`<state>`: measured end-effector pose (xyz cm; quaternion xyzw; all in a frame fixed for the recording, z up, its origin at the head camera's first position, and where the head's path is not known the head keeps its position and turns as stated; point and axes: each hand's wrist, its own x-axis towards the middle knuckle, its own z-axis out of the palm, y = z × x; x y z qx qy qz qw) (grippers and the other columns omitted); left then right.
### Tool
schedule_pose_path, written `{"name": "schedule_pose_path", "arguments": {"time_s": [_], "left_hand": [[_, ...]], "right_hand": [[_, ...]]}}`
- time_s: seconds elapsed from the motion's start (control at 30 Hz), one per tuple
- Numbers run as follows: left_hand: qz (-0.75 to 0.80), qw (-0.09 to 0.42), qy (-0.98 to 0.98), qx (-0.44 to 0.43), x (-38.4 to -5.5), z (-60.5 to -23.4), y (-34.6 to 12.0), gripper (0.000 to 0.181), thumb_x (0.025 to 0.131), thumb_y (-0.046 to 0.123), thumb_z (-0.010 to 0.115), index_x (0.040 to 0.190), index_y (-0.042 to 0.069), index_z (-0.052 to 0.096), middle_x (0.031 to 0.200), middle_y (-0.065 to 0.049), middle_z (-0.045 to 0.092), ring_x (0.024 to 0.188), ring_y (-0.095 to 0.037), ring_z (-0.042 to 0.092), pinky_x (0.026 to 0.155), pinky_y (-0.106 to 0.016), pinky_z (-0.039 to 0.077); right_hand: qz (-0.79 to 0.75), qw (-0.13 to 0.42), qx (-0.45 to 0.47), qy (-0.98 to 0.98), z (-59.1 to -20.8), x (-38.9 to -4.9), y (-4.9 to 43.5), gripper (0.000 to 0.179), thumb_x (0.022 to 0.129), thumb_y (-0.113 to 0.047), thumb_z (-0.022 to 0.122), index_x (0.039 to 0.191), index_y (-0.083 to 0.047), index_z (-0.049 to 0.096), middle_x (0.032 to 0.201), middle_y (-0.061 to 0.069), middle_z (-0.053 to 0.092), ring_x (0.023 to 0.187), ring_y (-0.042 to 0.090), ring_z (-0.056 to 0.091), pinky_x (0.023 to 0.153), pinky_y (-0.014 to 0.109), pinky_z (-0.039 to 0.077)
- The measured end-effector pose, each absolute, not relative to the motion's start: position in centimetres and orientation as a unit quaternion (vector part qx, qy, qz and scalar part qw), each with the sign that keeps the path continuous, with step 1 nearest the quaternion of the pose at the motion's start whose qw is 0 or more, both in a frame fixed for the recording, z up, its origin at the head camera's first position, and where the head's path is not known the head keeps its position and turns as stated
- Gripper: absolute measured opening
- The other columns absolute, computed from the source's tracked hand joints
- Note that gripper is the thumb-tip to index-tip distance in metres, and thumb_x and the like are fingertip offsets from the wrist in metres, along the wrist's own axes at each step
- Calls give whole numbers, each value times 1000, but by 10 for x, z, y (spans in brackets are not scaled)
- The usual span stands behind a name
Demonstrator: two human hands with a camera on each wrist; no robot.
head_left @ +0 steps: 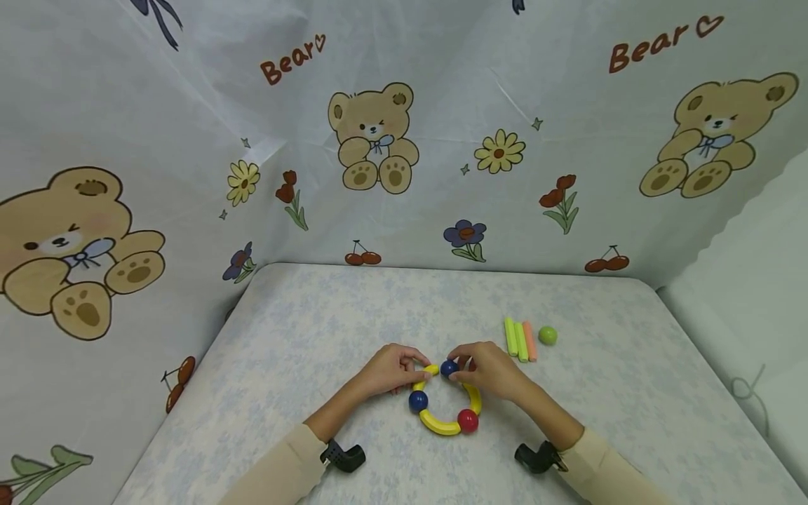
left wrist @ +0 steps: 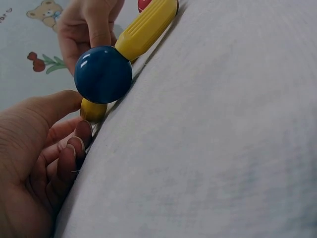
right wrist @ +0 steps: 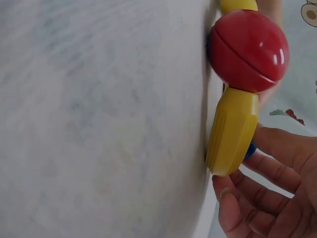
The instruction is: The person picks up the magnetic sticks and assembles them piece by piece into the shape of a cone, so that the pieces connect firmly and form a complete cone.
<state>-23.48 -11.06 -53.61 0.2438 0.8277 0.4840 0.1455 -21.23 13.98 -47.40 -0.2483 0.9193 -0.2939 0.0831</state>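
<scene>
One yellow piece (head_left: 432,369), at lower centre of the frame, is pinched by the left hand (head_left: 390,369). Just rightward, across a narrow gap, a blue ball (head_left: 448,368) is gripped by the right hand (head_left: 491,367).

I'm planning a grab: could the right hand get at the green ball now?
Likely yes, once the right hand releases the blue ball it pinches; sticks lie left of the green ball, but its right side looks free.

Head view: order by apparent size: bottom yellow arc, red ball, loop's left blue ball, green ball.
1. Bottom yellow arc
2. Red ball, left blue ball: too alike to rank
3. Green ball; farther from the camera, so true size unsure
</scene>
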Motion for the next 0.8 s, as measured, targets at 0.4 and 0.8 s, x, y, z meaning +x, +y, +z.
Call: {"name": "schedule_pose_path", "arguments": {"time_s": [0.4,0.8], "left_hand": [[486,148,828,237,-233,-535,-110,21,89,37,80,105,24,78,60,2,63,39,-10,47,38,-26,43],[489,144,825,244,-233,-535,-110,21,91,36,79,107,22,78,60,2,63,42,-10,48,40,-26,43]], "right_hand": [[-299,89,-262,913,-477,-216,140,28,88,-15,81,115,-5,75,88,1,70,70,12,57,59,22,50],[-294,93,-209,928,-474,-210,146,26,90,-20,79,111,-5,72,85,-1,67,73,12,58,63,24,52]]}}
